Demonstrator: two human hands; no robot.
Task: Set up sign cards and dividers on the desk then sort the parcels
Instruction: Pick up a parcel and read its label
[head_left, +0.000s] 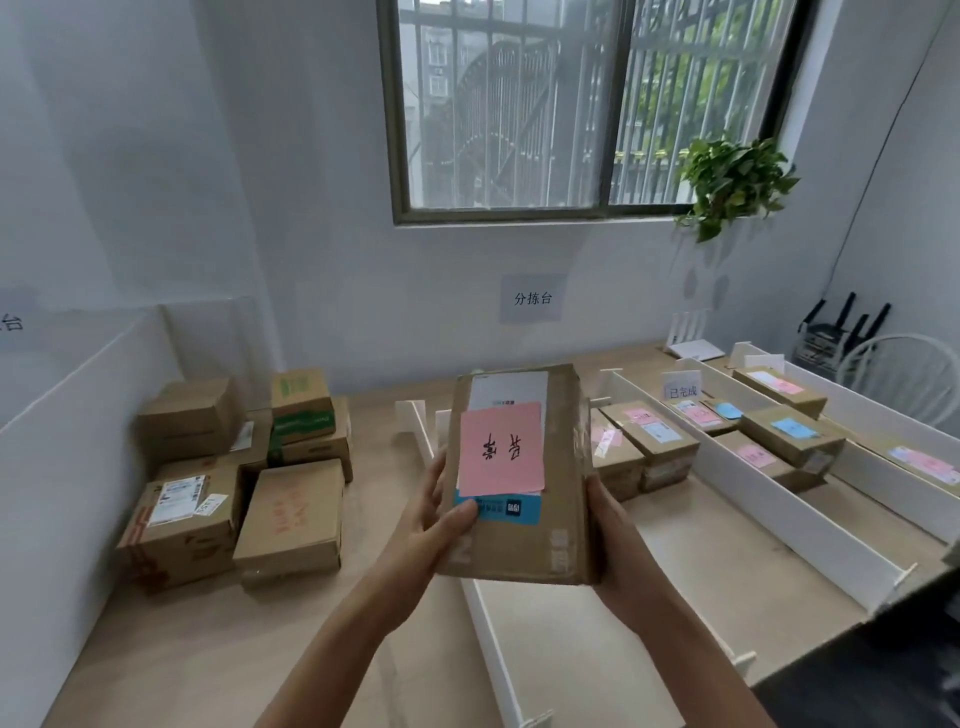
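I hold a flat brown cardboard parcel (561, 519) up in front of me, above the desk. A pink note (501, 449) with handwriting covers its top, over a blue label and a white one. My left hand (441, 514) grips its left edge, thumb on the top face. My right hand (608, 525) holds its right edge from the side and below. White dividers (753, 499) split the desk's right half into lanes. Parcels with pink and blue notes (792, 436) lie in those lanes. A white sign card (681, 387) stands at the back of one lane.
A pile of brown boxes (234, 478) sits on the wooden desk (208, 649) at the left, beside a white partition (67, 467). A potted plant (732, 182) hangs at the window. A white chair (904, 374) and a router (836, 327) stand at the far right.
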